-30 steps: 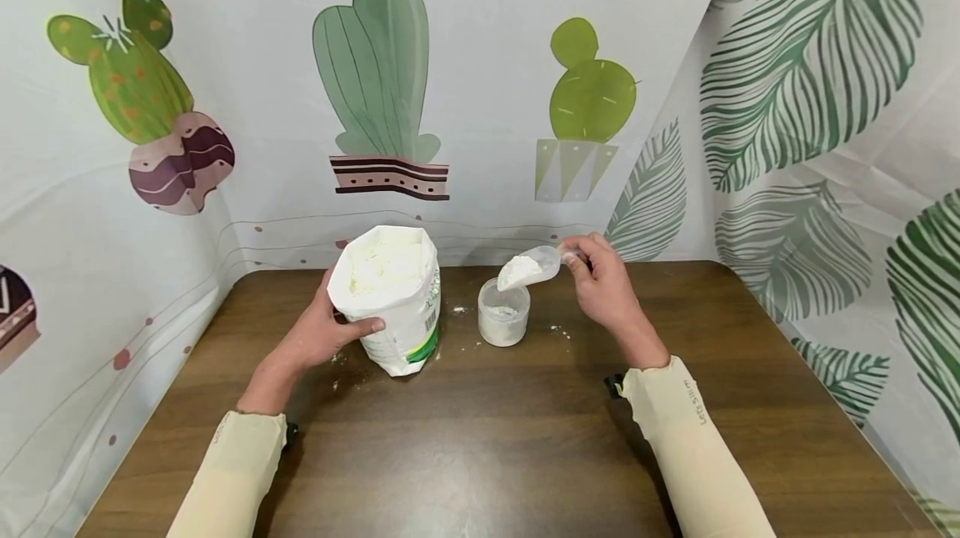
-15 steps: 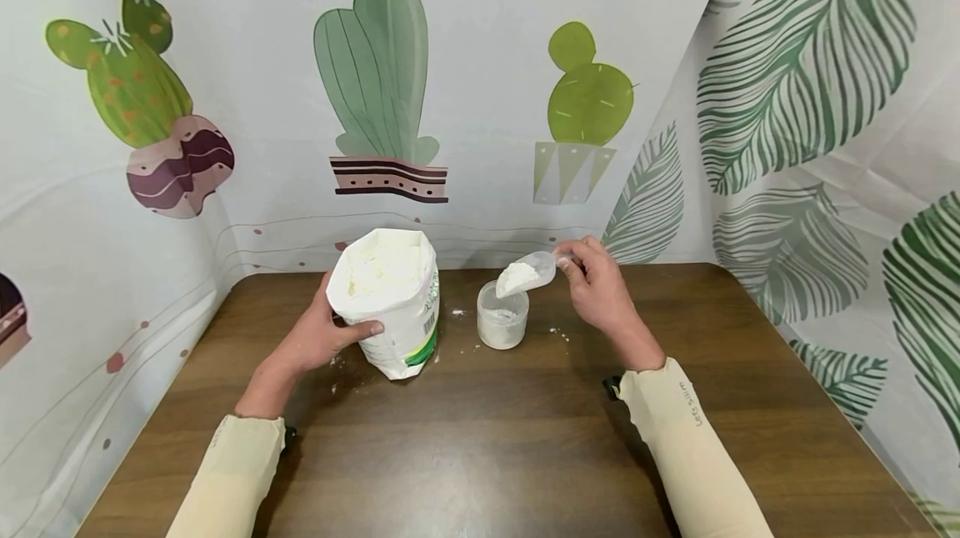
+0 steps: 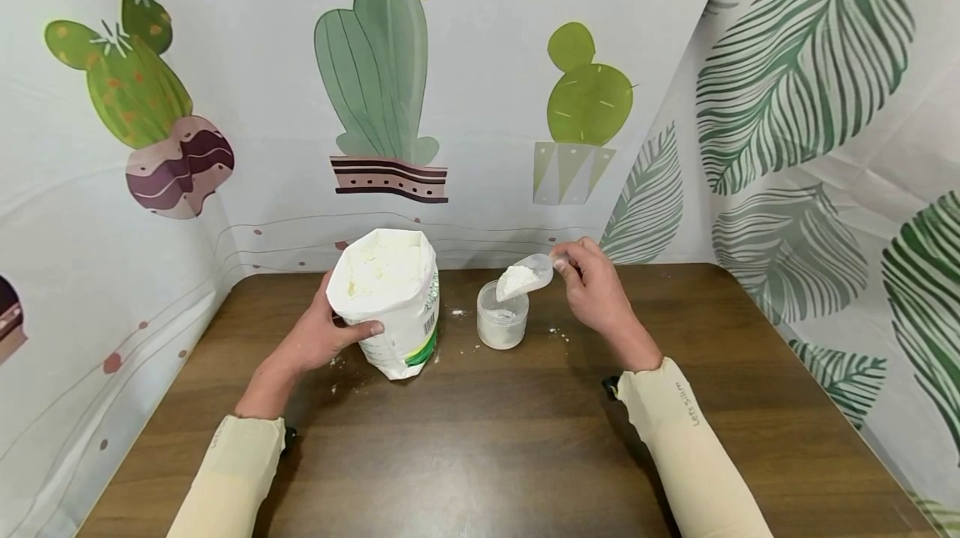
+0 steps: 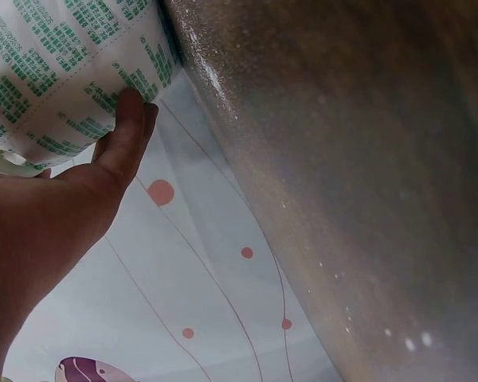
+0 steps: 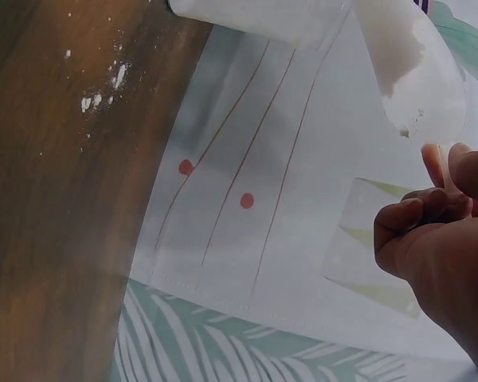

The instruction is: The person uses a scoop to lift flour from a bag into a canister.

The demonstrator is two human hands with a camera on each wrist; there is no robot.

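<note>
My left hand [image 3: 315,339] grips an open-topped white bag [image 3: 397,342] filled near its mouth with white powder, thumb across the front. In the left wrist view, green print covers the bag [image 4: 56,72] and the fingers of the left hand [image 4: 72,195] curve against its side. My right hand [image 3: 596,292] pinches the handle of a clear scoop [image 3: 543,268], which tilts down leftward, heaped with powder, its lip over the rim of a round clear tub [image 3: 501,331]. Powder partly fills that tub. The right wrist view shows the right hand [image 5: 442,231] and scoop [image 5: 450,91] closely.
Spilled powder dots the brown wooden table [image 3: 480,438] beside the bag and on both sides of the tub. A white cloth backdrop [image 3: 487,87] printed with cacti and leaves hangs right behind the table's far edge.
The scoop and my right hand have shifted slightly left, bringing the scoop further over the tub. The left hand and bag keep their place.
</note>
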